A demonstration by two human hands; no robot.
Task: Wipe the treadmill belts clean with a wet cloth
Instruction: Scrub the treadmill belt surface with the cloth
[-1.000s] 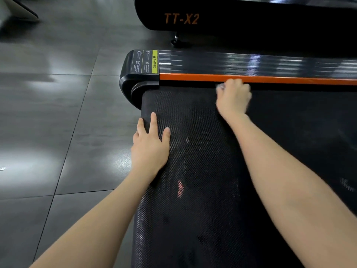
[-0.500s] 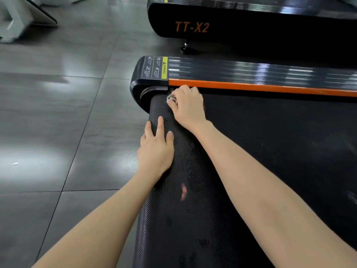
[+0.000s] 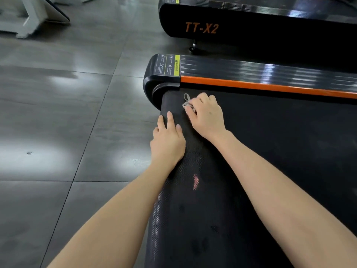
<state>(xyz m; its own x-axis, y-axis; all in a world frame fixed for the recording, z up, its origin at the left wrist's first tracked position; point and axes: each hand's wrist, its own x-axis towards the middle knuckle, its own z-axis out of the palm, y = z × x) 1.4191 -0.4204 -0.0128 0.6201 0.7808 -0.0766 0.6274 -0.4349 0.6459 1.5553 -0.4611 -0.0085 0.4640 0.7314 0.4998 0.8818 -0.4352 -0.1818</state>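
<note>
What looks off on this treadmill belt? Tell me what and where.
A reddish-pink smear sits on the black belt near its rounded end, nearer the camera than the left hand; stain or reflection, I cannot tell. Darker blotches lie nearer still. The right hand grips the cloth beyond both.

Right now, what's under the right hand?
A grey cloth, on the black belt. Only a small looped end sticks out; the right hand covers the rest, so its folding can't be seen.
</note>
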